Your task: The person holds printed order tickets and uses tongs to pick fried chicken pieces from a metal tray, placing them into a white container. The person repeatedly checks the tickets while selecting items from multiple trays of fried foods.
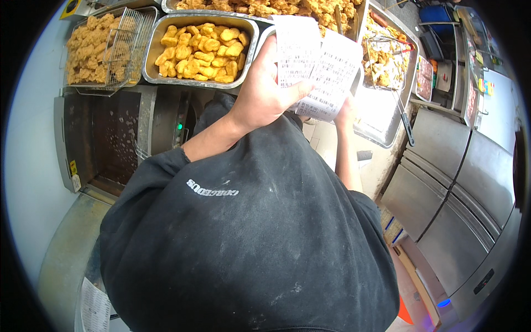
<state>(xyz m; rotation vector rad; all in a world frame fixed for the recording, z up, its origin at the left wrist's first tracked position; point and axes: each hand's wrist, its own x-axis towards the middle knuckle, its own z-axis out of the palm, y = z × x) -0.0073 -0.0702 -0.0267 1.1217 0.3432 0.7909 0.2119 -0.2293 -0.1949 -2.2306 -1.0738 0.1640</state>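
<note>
Two white printed paper receipts, the left slip (296,45) and the right slip (334,68), are held up in front of my body and overlap in the middle. My left hand (263,93) grips the left slip, its thumb lying across the front near where the papers meet. At the lower right edge of the right slip, my right hand (347,112) pinches the paper, most of its fingers hidden behind it. Behind the receipts sits a steel tray of fried chicken (265,8), partly covered by them. To the left, a deep steel pan (200,84) holds golden nuggets (199,52).
A wire fryer basket (122,45) with fried chicken stands at far left, above a fryer vat of dark oil (114,137). At right, a metal tray (375,135) holds fried pieces and a black-handled strainer (406,124). Steel refrigerator doors (431,145) stand further right.
</note>
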